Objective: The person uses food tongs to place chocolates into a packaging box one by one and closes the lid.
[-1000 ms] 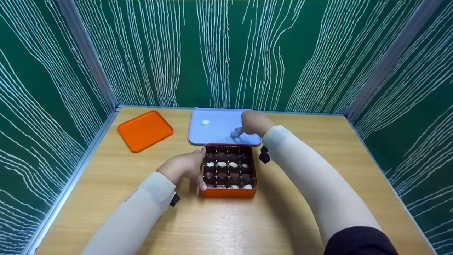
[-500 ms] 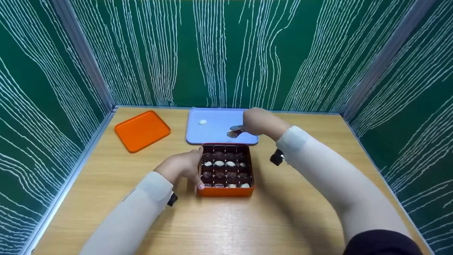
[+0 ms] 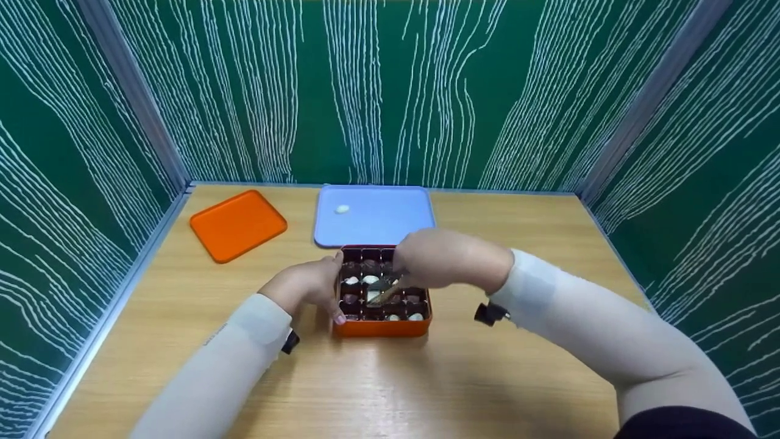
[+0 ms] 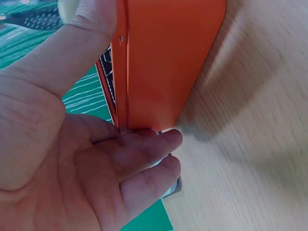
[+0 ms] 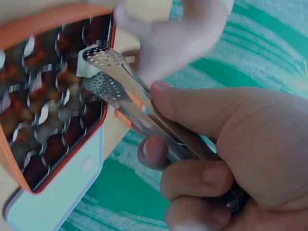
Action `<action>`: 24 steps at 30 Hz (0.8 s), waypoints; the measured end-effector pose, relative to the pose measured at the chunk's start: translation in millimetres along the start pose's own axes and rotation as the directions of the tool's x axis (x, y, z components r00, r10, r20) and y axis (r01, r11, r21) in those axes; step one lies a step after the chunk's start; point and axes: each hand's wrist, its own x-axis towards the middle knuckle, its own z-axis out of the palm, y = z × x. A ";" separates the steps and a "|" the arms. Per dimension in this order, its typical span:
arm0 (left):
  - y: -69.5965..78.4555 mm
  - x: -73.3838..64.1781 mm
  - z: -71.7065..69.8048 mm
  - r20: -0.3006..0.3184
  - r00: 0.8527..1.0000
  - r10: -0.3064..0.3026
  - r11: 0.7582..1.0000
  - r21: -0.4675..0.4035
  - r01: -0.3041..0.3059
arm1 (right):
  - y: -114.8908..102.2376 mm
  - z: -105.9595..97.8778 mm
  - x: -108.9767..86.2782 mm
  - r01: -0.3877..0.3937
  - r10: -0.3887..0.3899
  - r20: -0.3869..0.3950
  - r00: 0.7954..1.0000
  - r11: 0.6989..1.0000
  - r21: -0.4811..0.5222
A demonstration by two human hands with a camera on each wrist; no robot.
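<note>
On the table sits an orange box [image 3: 382, 328] with a dark divided tray holding dark and white chocolates. My left hand [image 3: 308, 283] grips the box's left side, thumb at the near corner and fingers at the far one; the left wrist view has the thumb [image 4: 72, 53] on the rim. My right hand [image 3: 448, 259] holds metal serving tongs [image 5: 139, 106] with perforated tips over the box. A white chocolate [image 5: 86, 62] is between the tong tips. In the head view, that hand hides the box's far right part.
Behind the box lies a pale blue tray [image 3: 390, 213] with one white chocolate [image 3: 342, 209] on it. An orange lid [image 3: 237, 225] rests on the table at the back left. Green patterned walls [image 3: 341, 91] enclose the table's back and sides.
My right hand has brought the tongs from above the blue tray toward me, over the box. The left hand stays on the box. The whole head view has shifted slightly.
</note>
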 end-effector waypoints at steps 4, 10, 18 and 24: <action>-0.2 -1.0 -0.5 0.002 1.000 0.000 1.000 0.007 0.000 | -11.1 5.9 6.8 0.011 -0.011 0.002 1.000 0.998 -0.065; 1.1 -1.3 -1.6 0.008 1.000 -0.003 1.000 -0.008 0.003 | -19.0 13.1 18.6 -0.060 0.064 0.060 0.996 0.996 -0.073; 1.2 -3.0 -3.9 0.011 1.000 -0.006 1.000 -0.016 0.007 | -33.7 23.4 33.5 -0.101 0.118 0.099 0.988 0.982 -0.159; 1.6 -4.5 -4.1 0.020 1.000 -0.014 1.000 -0.016 0.014 | -41.8 29.0 41.4 -0.072 0.093 0.092 0.991 0.974 -0.214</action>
